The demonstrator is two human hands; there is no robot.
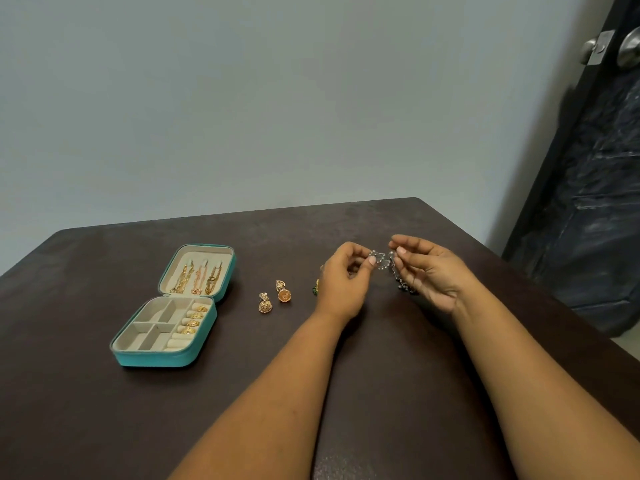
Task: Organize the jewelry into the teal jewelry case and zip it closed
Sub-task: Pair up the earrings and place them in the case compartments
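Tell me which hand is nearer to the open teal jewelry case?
The left hand. It holds the silver jewelry to the right of the teal case, past the two gold earrings. The right hand is farther right still.

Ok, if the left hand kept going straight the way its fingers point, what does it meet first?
Probably the silver jewelry it already pinches, then the right hand just beyond; depth is unclear.

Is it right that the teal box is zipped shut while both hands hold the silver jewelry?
Not quite. The head view shows the teal jewelry case lying open, rings and chains inside. The rest holds: the left hand and right hand both pinch the silver jewelry.
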